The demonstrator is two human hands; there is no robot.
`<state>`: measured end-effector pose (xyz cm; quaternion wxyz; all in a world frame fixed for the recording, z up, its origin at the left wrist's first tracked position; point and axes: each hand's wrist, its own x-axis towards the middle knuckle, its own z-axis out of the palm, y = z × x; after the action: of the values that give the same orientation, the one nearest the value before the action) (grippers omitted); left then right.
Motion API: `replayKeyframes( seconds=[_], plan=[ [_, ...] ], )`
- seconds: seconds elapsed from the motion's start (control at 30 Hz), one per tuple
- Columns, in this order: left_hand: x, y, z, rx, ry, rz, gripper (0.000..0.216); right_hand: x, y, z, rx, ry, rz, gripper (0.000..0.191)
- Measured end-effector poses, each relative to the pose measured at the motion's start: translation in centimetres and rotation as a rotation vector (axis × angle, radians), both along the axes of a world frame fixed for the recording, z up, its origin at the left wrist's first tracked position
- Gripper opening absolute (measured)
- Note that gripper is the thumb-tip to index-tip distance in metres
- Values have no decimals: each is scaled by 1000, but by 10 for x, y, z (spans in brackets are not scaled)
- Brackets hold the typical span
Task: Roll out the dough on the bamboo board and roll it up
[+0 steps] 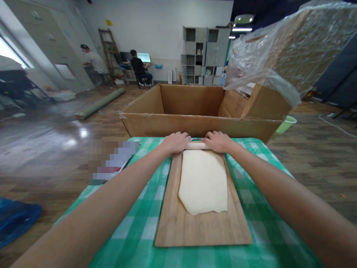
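Observation:
A light wooden rolling pin point(197, 146) lies across the far end of a flat, pale sheet of dough point(205, 182). My left hand point(177, 142) is closed over the pin's left end, and my right hand point(218, 141) over its right end. Both ends of the pin are hidden under my fingers. The dough, uneven along its near edge, rests on a wooden board point(203, 232). Behind the pin, between my hands, shows a bit of something clear that I cannot make out.
A green checked cloth point(134, 230) covers the table. A large open cardboard box point(181, 124) stands right behind it, with a plastic-wrapped piece point(304, 48) at its right. A blurred flat item point(115, 162) lies at the table's left edge. People sit farther back.

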<state>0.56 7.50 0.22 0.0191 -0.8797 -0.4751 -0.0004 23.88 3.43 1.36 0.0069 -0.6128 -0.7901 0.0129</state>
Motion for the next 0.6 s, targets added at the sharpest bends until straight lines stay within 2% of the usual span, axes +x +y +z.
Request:
replayKeyframes(
  seconds=[0.13,0.2,0.43,0.6],
  plan=[
    [3,10,-2,-2,11,37,39,-3,10,-1,-28,29,-126,69],
    [4,10,-3,15,4,59,41,-5,10,-1,-13,27,-148,70],
    [1,-20,-5,129,-35,35,45,-7,-18,-1,132,-45,-52,57],
    [-1,-50,0,233,-58,15,44,-7,-38,0,171,-89,37,58]
  ],
)
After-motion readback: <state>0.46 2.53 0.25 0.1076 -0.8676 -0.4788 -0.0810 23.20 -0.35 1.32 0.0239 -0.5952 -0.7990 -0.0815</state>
